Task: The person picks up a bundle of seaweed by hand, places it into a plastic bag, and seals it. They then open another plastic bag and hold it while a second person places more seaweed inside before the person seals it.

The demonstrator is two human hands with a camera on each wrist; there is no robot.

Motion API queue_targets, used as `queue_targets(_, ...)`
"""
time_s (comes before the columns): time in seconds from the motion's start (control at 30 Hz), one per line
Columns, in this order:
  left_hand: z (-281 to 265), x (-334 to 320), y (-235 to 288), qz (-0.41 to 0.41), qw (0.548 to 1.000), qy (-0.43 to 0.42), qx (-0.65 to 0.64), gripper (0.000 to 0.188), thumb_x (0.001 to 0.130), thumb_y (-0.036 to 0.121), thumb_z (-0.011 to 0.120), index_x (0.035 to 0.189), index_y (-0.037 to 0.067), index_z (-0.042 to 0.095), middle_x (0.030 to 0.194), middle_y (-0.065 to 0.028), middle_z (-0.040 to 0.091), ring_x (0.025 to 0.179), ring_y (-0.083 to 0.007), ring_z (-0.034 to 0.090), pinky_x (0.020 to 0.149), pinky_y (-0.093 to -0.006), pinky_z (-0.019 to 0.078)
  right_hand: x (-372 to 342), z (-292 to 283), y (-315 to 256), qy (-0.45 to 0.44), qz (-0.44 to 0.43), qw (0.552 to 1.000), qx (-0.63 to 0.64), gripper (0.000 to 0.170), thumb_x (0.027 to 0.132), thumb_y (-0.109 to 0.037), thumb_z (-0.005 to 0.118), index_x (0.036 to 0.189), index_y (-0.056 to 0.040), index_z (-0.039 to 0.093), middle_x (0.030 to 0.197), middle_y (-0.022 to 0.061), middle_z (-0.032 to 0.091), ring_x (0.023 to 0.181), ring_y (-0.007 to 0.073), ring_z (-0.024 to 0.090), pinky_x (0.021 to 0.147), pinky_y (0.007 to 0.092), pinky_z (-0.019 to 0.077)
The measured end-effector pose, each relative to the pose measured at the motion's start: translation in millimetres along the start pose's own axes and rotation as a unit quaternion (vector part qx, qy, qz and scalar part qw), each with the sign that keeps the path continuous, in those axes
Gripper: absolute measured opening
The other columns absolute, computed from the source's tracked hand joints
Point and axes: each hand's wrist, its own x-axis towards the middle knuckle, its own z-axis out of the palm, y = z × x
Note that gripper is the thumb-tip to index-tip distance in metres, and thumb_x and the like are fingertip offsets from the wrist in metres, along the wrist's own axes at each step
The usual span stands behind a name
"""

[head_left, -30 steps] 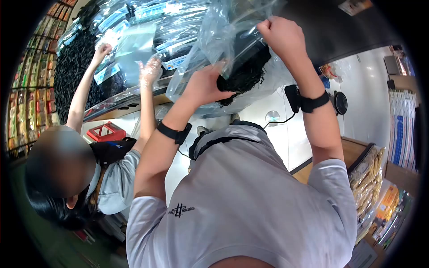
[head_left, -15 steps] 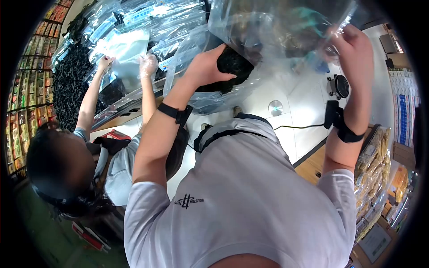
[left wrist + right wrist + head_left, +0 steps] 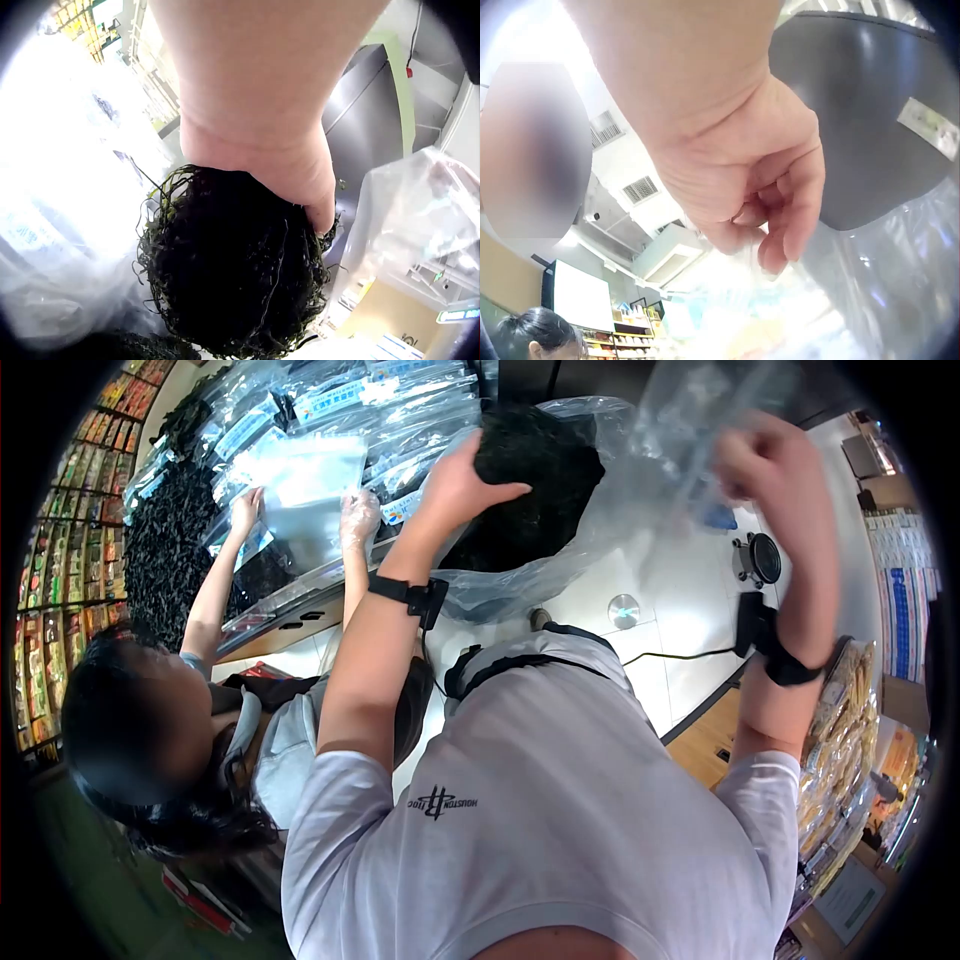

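The right hand (image 3: 742, 169) pinches what seems to be clear plastic (image 3: 900, 277), spreading below the hand; a grey panel (image 3: 847, 127) is beside the hand, ceiling vents (image 3: 639, 189) across from it.

Pale T-shirt (image 3: 600, 830): "HOUSTON" print (image 3: 461, 802), inverted in head view, stood beside a black logo (image 3: 437, 803); packet labels (image 3: 335, 398) were illegible.

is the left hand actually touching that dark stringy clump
Touching. The left wrist view shows it: the left hand lies right against the dark stringy clump, one digit pressed along its edge with no gap.
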Motion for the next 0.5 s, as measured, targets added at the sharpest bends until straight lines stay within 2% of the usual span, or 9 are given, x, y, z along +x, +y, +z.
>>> queue_targets(0.03, -4.9, -1.1, -1.1, -0.026, 0.999, 0.038, -0.012, 0.105, 0.062, 0.046, 0.09, 0.141, -0.007, 0.045, 0.124, -0.0265, 0.065, 0.115, -0.0378, 0.064, 0.097, -0.0395, 0.051, 4.1, 16.9, -3.9, -0.023, 0.017, 1.0, 0.002, 0.022, 0.085, -0.021, 0.061, 0.075, -0.0011, 0.062, 0.067, 0.0064, 0.066, 0.058, 0.0113, 0.063, 0.055, 0.0275, 0.0502)
queue_targets(0.1, -14.2, -2.0, -9.5, -0.021, 0.996, 0.072, -0.047, 0.098, 0.064, 0.041, 0.09, 0.139, -0.006, 0.048, 0.12, -0.0221, 0.068, 0.112, -0.0332, 0.067, 0.097, -0.0379, 0.051, 9.0, 54.8, -11.7, -0.002, -0.027, 0.998, -0.059, 0.026, 0.081, -0.025, 0.062, 0.075, -0.0006, 0.067, 0.065, 0.0133, 0.066, 0.063, 0.0228, 0.068, 0.061, 0.0351, 0.0541)
queue_targets(0.17, -18.1, -3.2, -17.2, -0.001, 0.983, 0.108, -0.148, 0.084, 0.066, 0.034, 0.09, 0.132, -0.004, 0.054, 0.117, -0.0186, 0.069, 0.106, -0.0284, 0.069, 0.094, -0.0357, 0.0522, 26.4, 99.1, 4.7, 0.017, -0.108, 0.987, -0.115, 0.025, 0.078, -0.023, 0.062, 0.075, 0.0004, 0.068, 0.074, 0.021, 0.067, 0.07, 0.0354, 0.068, 0.068, 0.0429, 0.0555)
queue_targets(0.23, -22.2, -8.2, -18.5, -0.013, 0.98, 0.125, -0.152, 0.078, 0.067, 0.032, 0.09, 0.128, -0.003, 0.056, 0.115, -0.0171, 0.07, 0.104, -0.026, 0.069, 0.093, -0.0349, 0.0526, 33.1, 130.4, -0.4, -0.059, -0.123, 0.98, -0.148, 0.025, 0.077, -0.023, 0.062, 0.076, 0.0003, 0.07, 0.078, 0.0229, 0.067, 0.078, 0.0418, 0.067, 0.074, 0.0478, 0.0554)
queue_targets(0.33, -27.0, -18.6, -15.1, -0.028, 0.974, 0.145, -0.171, 0.07, 0.068, 0.029, 0.09, 0.122, -0.002, 0.059, 0.112, -0.0151, 0.071, 0.101, -0.0233, 0.07, 0.091, -0.0341, 0.0532, 30.9, 165.1, -6.5, -0.145, -0.156, 0.969, -0.124, 0.025, 0.076, -0.023, 0.064, 0.079, 0.0001, 0.072, 0.082, 0.0219, 0.069, 0.082, 0.0407, 0.069, 0.079, 0.0465, 0.0566)
queue_targets(0.37, -27.0, -20.8, -15.0, -0.03, 0.971, 0.145, -0.186, 0.068, 0.068, 0.029, 0.089, 0.121, -0.002, 0.059, 0.111, -0.0146, 0.071, 0.1, -0.0229, 0.07, 0.09, -0.0341, 0.0534, 24.8, 169.4, -16.6, -0.166, -0.113, 0.972, -0.12, 0.023, 0.076, -0.021, 0.064, 0.079, 0.0002, 0.073, 0.086, 0.0219, 0.07, 0.086, 0.0405, 0.069, 0.081, 0.0462, 0.0565)
queue_targets(0.43, -21.1, -24.8, -29.2, -0.043, 0.972, 0.155, -0.173, 0.069, 0.068, 0.028, 0.089, 0.122, -0.002, 0.059, 0.111, -0.0145, 0.072, 0.099, -0.0231, 0.07, 0.09, -0.0345, 0.0534, 28.4, 189.6, -10.5, -0.216, -0.086, 0.967, -0.109, 0.023, 0.076, -0.018, 0.063, 0.078, 0.0034, 0.072, 0.08, 0.0229, 0.071, 0.075, 0.0361, 0.072, 0.073, 0.0422, 0.0593)
queue_targets(0.47, -18.5, -27.9, -36.9, -0.055, 0.973, 0.16, -0.16, 0.069, 0.068, 0.028, 0.089, 0.123, -0.001, 0.059, 0.11, -0.0143, 0.072, 0.098, -0.0233, 0.07, 0.09, -0.0348, 0.0535, 31.7, 197.2, -6.8, -0.219, -0.09, 0.966, -0.108, 0.023, 0.076, -0.018, 0.063, 0.078, 0.0034, 0.072, 0.08, 0.0229, 0.071, 0.075, 0.0361, 0.072, 0.073, 0.0422, 0.0593)
queue_targets(0.5, -16.5, -30.6, -42.4, -0.059, 0.972, 0.164, -0.157, 0.069, 0.068, 0.028, 0.089, 0.123, -0.001, 0.059, 0.11, -0.0143, 0.072, 0.098, -0.0233, 0.07, 0.09, -0.0348, 0.0535, 35.7, 203.4, -1.0, -0.27, -0.027, 0.962, -0.04, 0.019, 0.078, -0.014, 0.062, 0.075, 0.0043, 0.066, 0.071, 0.0187, 0.068, 0.064, 0.0298, 0.07, 0.062, 0.0386, 0.0585)
